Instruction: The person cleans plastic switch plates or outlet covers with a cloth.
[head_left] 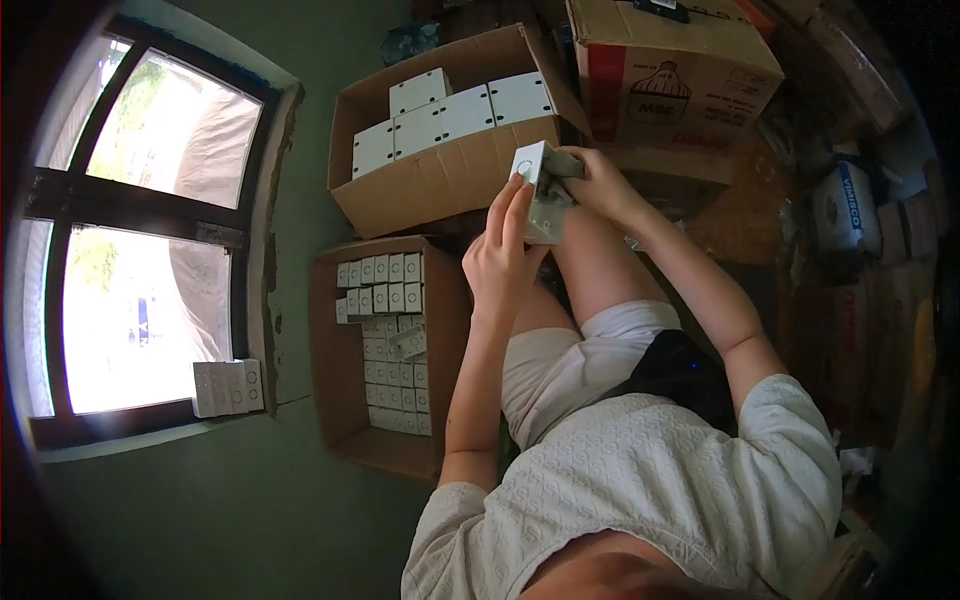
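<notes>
In front of my knees, a white plastic electrical box is held up and tilted, its open hollow side turned toward the right. My left hand is closed around its left side, fingertips on the face with a round knockout mark. A greyish, soft-looking piece, perhaps a cloth, is pinched in my right hand against the open side of the box. The fingertips of my right hand are partly hidden behind that piece.
A carton of larger white boxes stands ahead; a second carton with rows of small white boxes is at left. Several white boxes sit on the windowsill. A printed carton and a white-blue package are on the right.
</notes>
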